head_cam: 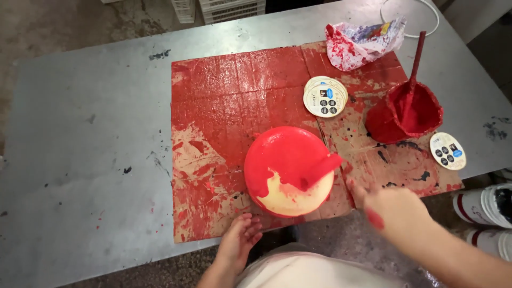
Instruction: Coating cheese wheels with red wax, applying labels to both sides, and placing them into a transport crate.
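the right hand [392,205] grips a paint-soaked brush [320,169], its long axis running from the hand leftward onto the round cheese wheel [288,170]. the left hand [241,237], open, rests at the cardboard [224,106] edge. judging by the coat, most of the top is red; a pale near patch remains. the wheel sits mid-cardboard on the counter [80,133].

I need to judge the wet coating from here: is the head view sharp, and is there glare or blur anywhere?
Head view: the round cheese and cardboard sheet are sharp; the right hand is motion-blurred, the left hand crisper; soft sheen on the wet red coating and metal table, no hard shadows; table edges bow slightly.
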